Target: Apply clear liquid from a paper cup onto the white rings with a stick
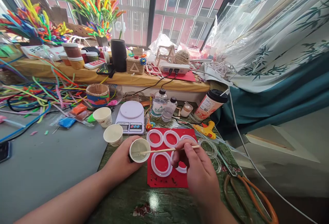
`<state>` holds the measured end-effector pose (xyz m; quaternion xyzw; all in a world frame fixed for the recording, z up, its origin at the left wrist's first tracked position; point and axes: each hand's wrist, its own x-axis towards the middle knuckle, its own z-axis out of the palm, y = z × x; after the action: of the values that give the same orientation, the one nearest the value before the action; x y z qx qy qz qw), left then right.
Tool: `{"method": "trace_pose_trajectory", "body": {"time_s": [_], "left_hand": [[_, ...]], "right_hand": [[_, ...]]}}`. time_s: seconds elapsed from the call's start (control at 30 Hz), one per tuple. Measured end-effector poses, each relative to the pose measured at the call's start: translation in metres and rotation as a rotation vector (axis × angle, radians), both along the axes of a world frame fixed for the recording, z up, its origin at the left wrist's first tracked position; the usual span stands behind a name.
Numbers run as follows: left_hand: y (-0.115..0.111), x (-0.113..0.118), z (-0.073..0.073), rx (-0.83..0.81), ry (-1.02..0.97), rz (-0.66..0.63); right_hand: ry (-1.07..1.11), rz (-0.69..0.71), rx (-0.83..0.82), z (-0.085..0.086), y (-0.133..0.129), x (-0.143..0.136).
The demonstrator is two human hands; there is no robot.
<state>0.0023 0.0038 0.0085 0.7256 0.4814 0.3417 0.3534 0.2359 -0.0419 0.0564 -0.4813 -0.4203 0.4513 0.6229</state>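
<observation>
My left hand (pixel 124 159) is wrapped around a paper cup (pixel 134 158), which is tipped so that the clear liquid inside shows. Between the fingers of my right hand (pixel 197 165) is a thin wooden stick (pixel 164 150), its far tip dipped in that liquid. Under and beside my right hand lies a red sheet (pixel 167 182) bearing several white ring molds (pixel 161 174); my hand hides part of some. Two more paper cups, one nearer (pixel 113 138) and one farther (pixel 102 117), stand left of the held cup. Behind them sits a white kitchen scale (pixel 132 111).
Two clear bottles (pixel 159 106) and a drink cup (pixel 209 106) stand at the back. A yellow glue gun (pixel 207 129) and orange-handled scissors (pixel 257 196) lie on the right. Colorful pipe cleaners (pixel 38 95) cover the back left. A white cable (pixel 239 131) hangs at right.
</observation>
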Motion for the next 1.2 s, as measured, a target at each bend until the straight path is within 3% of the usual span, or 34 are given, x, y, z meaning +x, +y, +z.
{"method": "trace_pose_trajectory", "body": {"time_s": [0.13, 0.33, 0.47, 0.67, 0.8, 0.97, 1.07, 1.2], "left_hand": [[0.000, -0.001, -0.001, -0.005, -0.008, 0.002], [0.000, -0.001, -0.001, -0.020, -0.065, 0.011], [0.002, -0.002, -0.004, -0.019, -0.061, 0.013], [0.002, -0.001, -0.005, -0.010, -0.028, 0.016], [0.002, -0.001, -0.003, -0.011, -0.026, 0.026], [0.002, -0.001, -0.005, -0.007, -0.043, 0.020], [0.002, 0.000, -0.005, -0.012, -0.042, 0.015], [0.001, 0.000, -0.004, -0.019, -0.042, 0.010]], "right_hand": [[0.214, -0.078, -0.109, -0.003, 0.010, 0.001], [0.307, -0.163, -0.022, 0.004, 0.012, 0.008], [0.229, -0.160, 0.085, 0.004, 0.005, 0.009], [-0.152, -0.002, 0.216, -0.003, -0.010, 0.003], [-0.027, -0.058, 0.172, -0.001, -0.008, 0.001], [0.105, -0.121, 0.252, 0.004, -0.004, 0.006], [0.043, -0.121, 0.256, 0.003, -0.006, 0.006], [-0.137, -0.005, 0.189, -0.004, -0.009, 0.002]]}}
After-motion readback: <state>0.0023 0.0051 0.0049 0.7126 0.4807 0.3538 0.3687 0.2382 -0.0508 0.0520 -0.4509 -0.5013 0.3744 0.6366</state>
